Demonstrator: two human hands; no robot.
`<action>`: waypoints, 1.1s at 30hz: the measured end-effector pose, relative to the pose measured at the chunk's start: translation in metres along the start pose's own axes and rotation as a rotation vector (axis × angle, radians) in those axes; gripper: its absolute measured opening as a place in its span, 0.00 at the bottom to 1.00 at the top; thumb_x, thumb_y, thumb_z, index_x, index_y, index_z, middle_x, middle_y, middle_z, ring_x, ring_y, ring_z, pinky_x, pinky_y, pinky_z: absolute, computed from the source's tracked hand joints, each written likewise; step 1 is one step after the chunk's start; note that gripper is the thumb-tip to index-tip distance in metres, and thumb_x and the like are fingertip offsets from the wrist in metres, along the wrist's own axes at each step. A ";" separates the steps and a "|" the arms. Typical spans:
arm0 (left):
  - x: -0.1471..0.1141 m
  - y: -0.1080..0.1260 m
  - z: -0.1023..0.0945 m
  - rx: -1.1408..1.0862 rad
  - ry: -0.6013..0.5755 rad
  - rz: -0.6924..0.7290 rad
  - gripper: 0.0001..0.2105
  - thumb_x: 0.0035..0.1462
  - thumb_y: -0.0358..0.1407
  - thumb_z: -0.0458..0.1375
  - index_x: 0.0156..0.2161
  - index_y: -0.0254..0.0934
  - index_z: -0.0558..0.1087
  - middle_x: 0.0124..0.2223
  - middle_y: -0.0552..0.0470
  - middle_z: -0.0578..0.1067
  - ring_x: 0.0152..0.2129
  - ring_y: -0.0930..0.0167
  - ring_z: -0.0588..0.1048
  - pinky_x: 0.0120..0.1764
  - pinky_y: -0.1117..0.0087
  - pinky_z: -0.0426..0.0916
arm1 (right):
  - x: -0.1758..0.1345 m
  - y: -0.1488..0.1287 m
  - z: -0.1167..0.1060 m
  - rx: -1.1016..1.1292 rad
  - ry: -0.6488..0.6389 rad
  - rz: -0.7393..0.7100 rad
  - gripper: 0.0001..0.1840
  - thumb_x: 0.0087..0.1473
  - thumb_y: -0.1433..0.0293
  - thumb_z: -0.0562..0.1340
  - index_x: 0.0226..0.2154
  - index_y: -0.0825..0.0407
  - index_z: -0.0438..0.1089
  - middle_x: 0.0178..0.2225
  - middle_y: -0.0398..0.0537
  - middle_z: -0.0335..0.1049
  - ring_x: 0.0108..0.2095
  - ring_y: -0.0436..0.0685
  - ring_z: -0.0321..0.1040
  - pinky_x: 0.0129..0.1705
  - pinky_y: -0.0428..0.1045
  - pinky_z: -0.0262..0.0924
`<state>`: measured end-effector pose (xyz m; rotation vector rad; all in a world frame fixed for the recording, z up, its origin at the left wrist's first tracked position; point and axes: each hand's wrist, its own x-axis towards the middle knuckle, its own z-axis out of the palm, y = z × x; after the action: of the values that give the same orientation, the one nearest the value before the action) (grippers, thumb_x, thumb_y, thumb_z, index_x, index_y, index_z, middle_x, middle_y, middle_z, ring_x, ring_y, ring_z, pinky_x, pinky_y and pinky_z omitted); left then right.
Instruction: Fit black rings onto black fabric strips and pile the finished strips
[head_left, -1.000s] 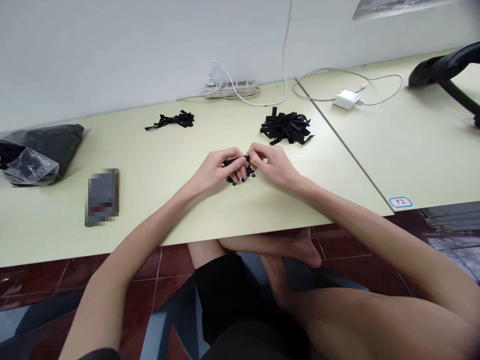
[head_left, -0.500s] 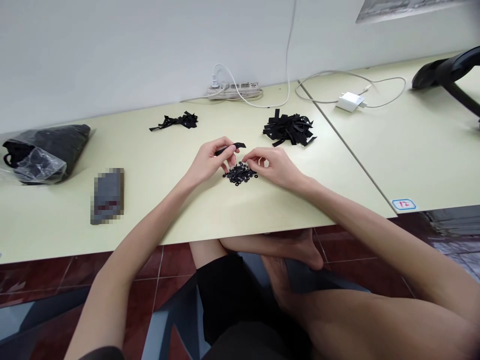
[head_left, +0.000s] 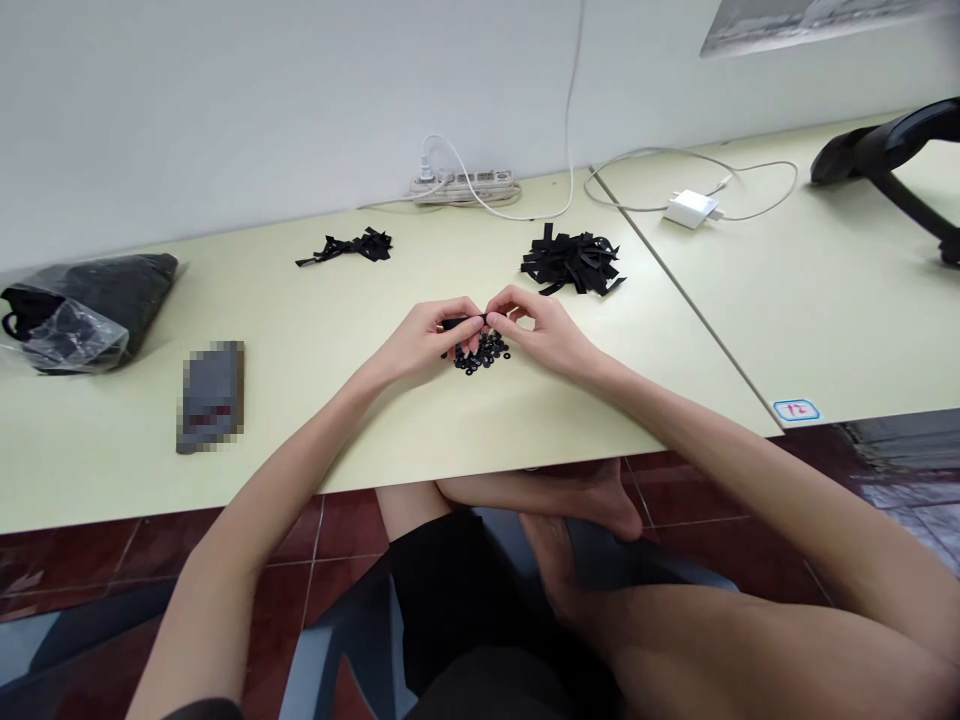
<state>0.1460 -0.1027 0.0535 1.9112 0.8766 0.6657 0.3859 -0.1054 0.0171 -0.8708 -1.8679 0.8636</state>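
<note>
My left hand (head_left: 427, 335) is closed around a narrow black fabric strip (head_left: 453, 323), which lies across its thumb and fingers. At the strip's right end, my right hand (head_left: 546, 330) pinches with thumb and forefinger, its fingertips meeting those of the left. Whether a small ring is also in that pinch is hidden. Just below the fingers, a pile of small black rings (head_left: 489, 352) lies on the table, partly covered by my left fingers. Beyond my right hand is a heap of black strips (head_left: 574, 262); a smaller bunch of strips (head_left: 352, 246) lies farther left.
A power strip (head_left: 469, 187) with white cables sits against the wall. To the right are a white charger (head_left: 691, 208) and a black stand (head_left: 885, 145). At left lie a plastic bag of black material (head_left: 97, 310) and a blurred-out dark object (head_left: 214, 395). The table's front edge (head_left: 450, 478) is near my lap.
My right hand has risen from the ring pile to the strip's end. The left hand has turned the strip level and lowered it slightly, so both hands' fingertips now meet.
</note>
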 end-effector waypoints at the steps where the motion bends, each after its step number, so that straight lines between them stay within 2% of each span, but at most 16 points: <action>1: 0.000 0.001 0.000 0.023 0.001 -0.001 0.15 0.76 0.47 0.62 0.42 0.38 0.80 0.36 0.50 0.80 0.31 0.71 0.77 0.33 0.71 0.70 | 0.000 0.000 0.000 0.011 -0.010 0.012 0.09 0.70 0.59 0.65 0.41 0.46 0.74 0.40 0.47 0.81 0.41 0.59 0.75 0.45 0.56 0.69; 6: -0.001 0.004 -0.002 0.145 0.043 -0.010 0.12 0.73 0.43 0.62 0.40 0.38 0.80 0.32 0.53 0.77 0.29 0.72 0.73 0.33 0.70 0.65 | -0.002 -0.004 -0.001 -0.005 -0.049 0.074 0.10 0.69 0.60 0.66 0.38 0.47 0.75 0.37 0.46 0.81 0.38 0.58 0.73 0.42 0.55 0.65; 12: 0.000 0.003 -0.003 0.175 0.050 -0.002 0.13 0.72 0.45 0.64 0.40 0.37 0.81 0.34 0.52 0.79 0.29 0.72 0.75 0.33 0.70 0.65 | -0.003 -0.001 -0.001 -0.055 -0.122 0.116 0.13 0.70 0.58 0.64 0.36 0.48 0.76 0.33 0.45 0.78 0.35 0.57 0.69 0.40 0.55 0.61; 20: -0.001 0.003 -0.001 0.197 0.050 0.000 0.14 0.72 0.47 0.63 0.40 0.38 0.81 0.35 0.52 0.81 0.29 0.71 0.75 0.32 0.70 0.65 | -0.004 0.001 -0.001 -0.078 -0.118 0.113 0.14 0.69 0.58 0.65 0.33 0.47 0.74 0.30 0.43 0.75 0.32 0.56 0.66 0.37 0.54 0.58; 28: 0.002 -0.004 -0.013 0.211 0.164 -0.017 0.15 0.72 0.48 0.61 0.39 0.38 0.79 0.30 0.53 0.77 0.25 0.72 0.70 0.31 0.69 0.63 | -0.001 -0.002 -0.006 -0.043 -0.022 0.111 0.13 0.69 0.59 0.66 0.33 0.46 0.74 0.32 0.45 0.78 0.34 0.57 0.70 0.40 0.55 0.66; 31: 0.005 -0.012 -0.026 0.172 0.242 -0.038 0.15 0.71 0.47 0.62 0.38 0.38 0.79 0.27 0.53 0.73 0.23 0.73 0.66 0.30 0.69 0.60 | 0.004 0.007 -0.012 -0.032 0.094 0.112 0.15 0.68 0.56 0.67 0.32 0.46 0.74 0.32 0.45 0.78 0.35 0.58 0.73 0.42 0.57 0.69; 33: 0.006 -0.021 -0.035 0.150 0.303 -0.066 0.13 0.69 0.46 0.62 0.37 0.39 0.78 0.27 0.54 0.72 0.22 0.73 0.65 0.29 0.68 0.59 | 0.008 0.017 -0.021 -0.031 0.217 0.094 0.16 0.69 0.54 0.67 0.33 0.45 0.73 0.32 0.46 0.77 0.36 0.59 0.74 0.43 0.58 0.70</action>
<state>0.1175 -0.0726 0.0515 1.9326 1.2037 0.8855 0.4056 -0.0852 0.0139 -1.0360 -1.6667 0.7656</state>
